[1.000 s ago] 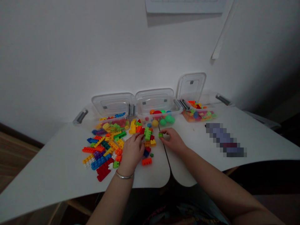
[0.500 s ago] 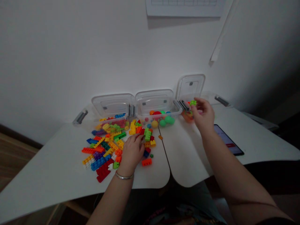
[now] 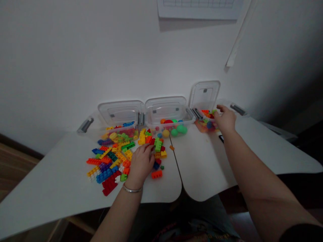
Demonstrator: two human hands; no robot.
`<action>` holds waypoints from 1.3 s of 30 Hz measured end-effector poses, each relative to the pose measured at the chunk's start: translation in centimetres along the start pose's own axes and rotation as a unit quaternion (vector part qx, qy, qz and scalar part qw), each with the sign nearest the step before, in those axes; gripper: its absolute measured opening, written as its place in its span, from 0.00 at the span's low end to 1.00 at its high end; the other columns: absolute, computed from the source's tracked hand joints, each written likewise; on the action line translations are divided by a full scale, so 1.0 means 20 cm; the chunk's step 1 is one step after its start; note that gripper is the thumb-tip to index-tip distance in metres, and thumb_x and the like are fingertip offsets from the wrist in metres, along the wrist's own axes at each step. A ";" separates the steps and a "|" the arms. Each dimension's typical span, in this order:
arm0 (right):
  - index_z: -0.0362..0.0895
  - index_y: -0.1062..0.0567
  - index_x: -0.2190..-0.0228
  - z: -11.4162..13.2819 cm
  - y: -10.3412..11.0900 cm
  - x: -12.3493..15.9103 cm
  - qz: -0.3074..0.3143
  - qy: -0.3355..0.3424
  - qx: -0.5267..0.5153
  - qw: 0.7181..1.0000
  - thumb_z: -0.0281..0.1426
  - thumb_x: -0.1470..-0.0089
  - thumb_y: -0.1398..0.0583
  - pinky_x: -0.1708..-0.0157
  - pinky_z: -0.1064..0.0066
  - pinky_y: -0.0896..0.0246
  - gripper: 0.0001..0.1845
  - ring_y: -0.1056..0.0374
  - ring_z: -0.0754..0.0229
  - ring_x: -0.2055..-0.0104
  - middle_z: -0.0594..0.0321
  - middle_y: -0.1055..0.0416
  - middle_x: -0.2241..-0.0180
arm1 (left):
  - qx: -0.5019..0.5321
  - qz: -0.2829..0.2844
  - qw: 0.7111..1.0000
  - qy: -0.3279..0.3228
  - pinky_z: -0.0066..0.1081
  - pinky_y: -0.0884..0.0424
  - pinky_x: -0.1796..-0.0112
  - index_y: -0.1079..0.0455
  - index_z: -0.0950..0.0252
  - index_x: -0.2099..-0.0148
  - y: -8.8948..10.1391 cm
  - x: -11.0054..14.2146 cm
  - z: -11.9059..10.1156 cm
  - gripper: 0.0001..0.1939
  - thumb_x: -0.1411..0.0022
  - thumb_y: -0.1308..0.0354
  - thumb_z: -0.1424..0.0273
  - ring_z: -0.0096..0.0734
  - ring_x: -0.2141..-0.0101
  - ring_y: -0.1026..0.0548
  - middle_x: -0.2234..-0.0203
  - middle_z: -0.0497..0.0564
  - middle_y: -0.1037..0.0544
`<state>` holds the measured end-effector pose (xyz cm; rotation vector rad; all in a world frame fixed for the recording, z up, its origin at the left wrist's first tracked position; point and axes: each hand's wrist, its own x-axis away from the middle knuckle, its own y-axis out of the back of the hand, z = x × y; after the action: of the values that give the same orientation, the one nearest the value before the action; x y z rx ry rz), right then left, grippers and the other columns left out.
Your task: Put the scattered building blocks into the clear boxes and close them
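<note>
Clear plastic walls the box [image 3: 202, 126] farthest right, where the right hand [image 3: 225, 119] hovers by the right side of the opening, released, its thumb and forefinger spread apart, with small bright pieces [image 3: 209, 124] inside the box beside the fingertips. The left hand [image 3: 142, 159], a silver bangle [image 3: 132, 190] at its wrist, is palm down among the loose bricks [image 3: 115, 163] spread on the white bench [image 3: 202, 168], fingers loosely bent, fingertips just beside a light green brick [image 3: 158, 145]; whether it grips anything underneath cannot be told.
</note>
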<state>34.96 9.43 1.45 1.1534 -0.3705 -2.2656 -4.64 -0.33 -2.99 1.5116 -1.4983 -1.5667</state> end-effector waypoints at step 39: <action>0.43 0.25 0.60 0.62 -0.10 0.94 0.338 0.392 -0.015 0.856 0.27 0.42 0.41 0.62 0.67 0.38 0.08 0.33 0.56 0.60 0.56 0.28 0.61 | -0.024 0.018 1.000 -0.004 0.44 0.30 0.49 0.30 0.65 0.45 0.01 -0.01 -0.01 0.19 0.38 0.49 0.72 0.45 0.50 0.27 0.48 0.57 0.27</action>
<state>15.41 -0.37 -4.50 1.5114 -0.3271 -1.0756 -4.52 -0.24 -2.63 1.4450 -1.4746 -1.5780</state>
